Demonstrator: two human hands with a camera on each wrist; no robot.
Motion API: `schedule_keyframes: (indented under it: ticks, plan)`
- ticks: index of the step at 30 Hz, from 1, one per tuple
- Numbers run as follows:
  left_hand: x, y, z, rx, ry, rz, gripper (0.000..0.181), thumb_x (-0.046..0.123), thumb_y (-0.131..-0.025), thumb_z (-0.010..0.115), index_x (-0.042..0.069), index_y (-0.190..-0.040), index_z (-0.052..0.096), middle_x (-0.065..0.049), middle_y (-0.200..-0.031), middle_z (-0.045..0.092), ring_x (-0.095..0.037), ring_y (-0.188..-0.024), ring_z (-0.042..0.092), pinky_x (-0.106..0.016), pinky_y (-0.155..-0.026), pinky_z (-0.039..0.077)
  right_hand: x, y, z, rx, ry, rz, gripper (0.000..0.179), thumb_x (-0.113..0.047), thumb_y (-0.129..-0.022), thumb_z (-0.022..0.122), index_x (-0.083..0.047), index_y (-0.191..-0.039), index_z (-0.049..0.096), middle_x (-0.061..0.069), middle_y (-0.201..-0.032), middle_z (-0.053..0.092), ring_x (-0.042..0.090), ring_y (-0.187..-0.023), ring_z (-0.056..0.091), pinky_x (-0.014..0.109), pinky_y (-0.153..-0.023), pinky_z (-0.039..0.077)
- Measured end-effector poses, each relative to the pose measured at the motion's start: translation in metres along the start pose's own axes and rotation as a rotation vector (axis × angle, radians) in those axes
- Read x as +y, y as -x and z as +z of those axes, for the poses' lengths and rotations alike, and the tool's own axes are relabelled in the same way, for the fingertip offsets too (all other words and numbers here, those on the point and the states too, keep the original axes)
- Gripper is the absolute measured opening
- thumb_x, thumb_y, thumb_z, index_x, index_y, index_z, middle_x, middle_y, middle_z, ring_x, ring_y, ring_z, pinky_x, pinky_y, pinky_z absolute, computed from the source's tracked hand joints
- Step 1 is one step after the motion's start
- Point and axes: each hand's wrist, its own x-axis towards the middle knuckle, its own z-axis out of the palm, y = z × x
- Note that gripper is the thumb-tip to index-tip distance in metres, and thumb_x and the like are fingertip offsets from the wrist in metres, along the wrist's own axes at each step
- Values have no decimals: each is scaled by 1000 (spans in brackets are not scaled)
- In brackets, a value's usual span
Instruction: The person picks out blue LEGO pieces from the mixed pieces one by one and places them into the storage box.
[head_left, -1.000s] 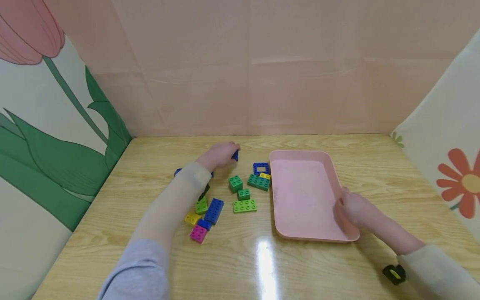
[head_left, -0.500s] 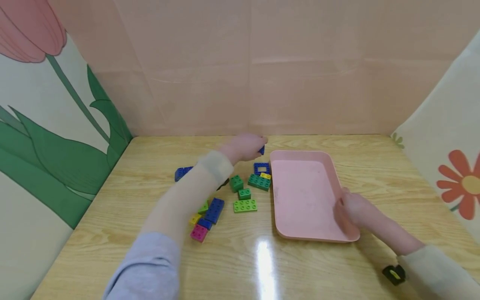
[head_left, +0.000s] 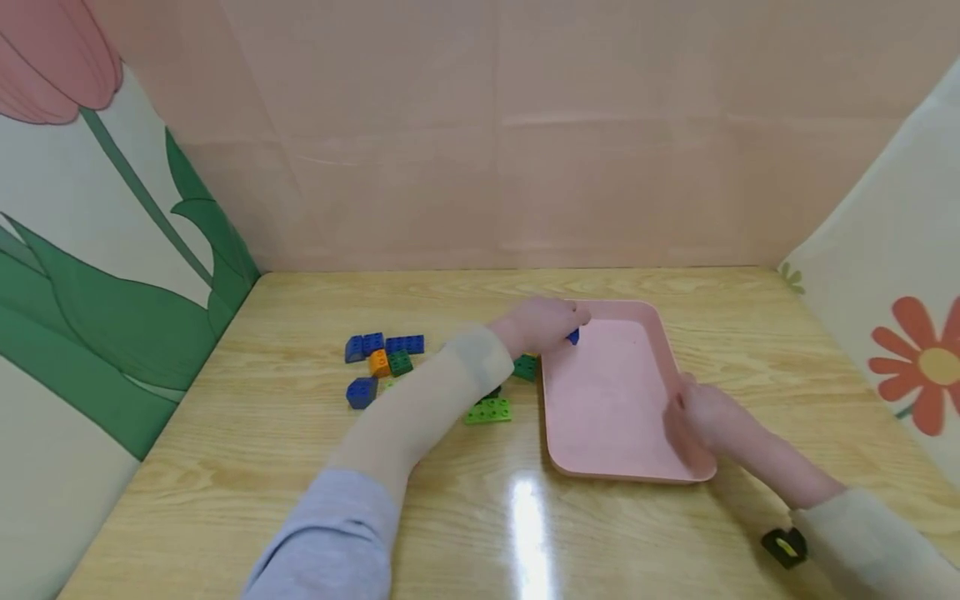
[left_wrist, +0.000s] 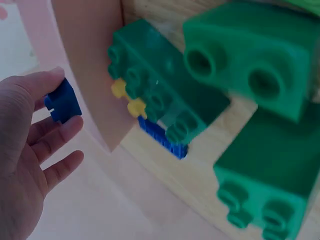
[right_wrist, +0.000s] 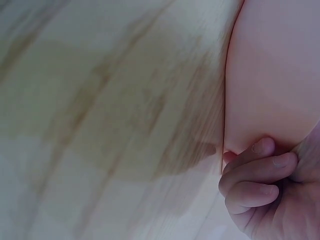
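Observation:
My left hand (head_left: pixel 536 325) pinches a small blue toy building brick (head_left: pixel 573 337) between thumb and fingers, at the far left corner of a pink tray (head_left: pixel 611 408). In the left wrist view the blue brick (left_wrist: pixel 64 102) shows its studs, with the tray wall (left_wrist: pixel 87 65) right beside it. Gripping the tray's right rim is my right hand (head_left: pixel 708 417), thumb inside. From the right wrist, its curled fingers (right_wrist: pixel 255 172) show against the tray's outer side. Several green bricks (left_wrist: pixel 165 82), yellow studs (left_wrist: pixel 127 97) and a blue frame piece (left_wrist: pixel 162 137) lie just left of the tray.
Farther left on the wooden table (head_left: pixel 225 433) lie blue bricks (head_left: pixel 405 344), an orange brick (head_left: pixel 378 363), a green brick (head_left: pixel 400 361) and a blue block (head_left: pixel 362 392). A light green brick (head_left: pixel 487 411) sits near the left forearm, which covers other bricks. Fabric walls (head_left: pixel 495 167) enclose the table.
The left hand, holding the blue brick, has moved right from the table's back middle to over the tray's left rim. The right hand and tray have stayed in place.

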Motion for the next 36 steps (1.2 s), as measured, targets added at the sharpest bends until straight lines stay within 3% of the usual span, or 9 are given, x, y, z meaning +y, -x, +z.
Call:
schedule_keyframes:
  ticks: [4, 10, 15, 26, 31, 36]
  plan:
    - [1, -2, 6, -16, -1, -23, 22, 16, -106, 38, 13, -124, 49, 0, -108, 55, -12, -85, 48, -24, -77, 39, -3, 1, 1, 14, 7, -11, 18, -6, -97, 39, 11, -96, 44, 7, -66, 48, 22, -59, 47, 36, -51, 41]
    - [-2, -12, 17, -33, -150, -23, 27, 12, -103, 45, 12, -130, 51, -2, -113, 59, -13, -100, 55, -26, -87, 44, -6, 1, 1, 27, 6, -20, 15, -6, -96, 39, 9, -95, 42, 7, -65, 48, 22, -59, 48, 37, -52, 42]
    - [-1, -19, 27, -43, -245, -26, 32, 17, -103, 47, 12, -134, 51, -1, -111, 63, -11, -97, 58, -26, -90, 45, -7, 2, 0, 23, 6, -24, 15, -6, -96, 39, 8, -95, 42, 8, -66, 48, 23, -60, 48, 38, -53, 43]
    - [2, -18, 31, -66, -295, -94, 38, 17, -105, 44, 14, -142, 47, 4, -95, 63, -7, -80, 54, -24, -90, 44, -9, -1, 0, -4, -5, -5, 15, -6, -96, 39, 9, -95, 43, 9, -68, 50, 23, -62, 49, 38, -54, 43]
    - [2, -19, 32, -51, -289, -113, 39, 18, -104, 46, 16, -143, 46, 3, -110, 66, -10, -98, 61, -37, -103, 39, -8, -1, 1, 6, -8, -12, 14, -6, -95, 39, 7, -93, 43, 8, -67, 50, 23, -61, 49, 38, -54, 43]
    - [1, -19, 32, -14, -254, -108, 40, 18, -102, 49, 16, -142, 47, 3, -124, 62, -13, -115, 56, -42, -107, 35, -6, 0, 3, 37, 0, -41, 13, -6, -95, 40, 7, -92, 43, 7, -66, 50, 22, -59, 48, 40, -54, 44]
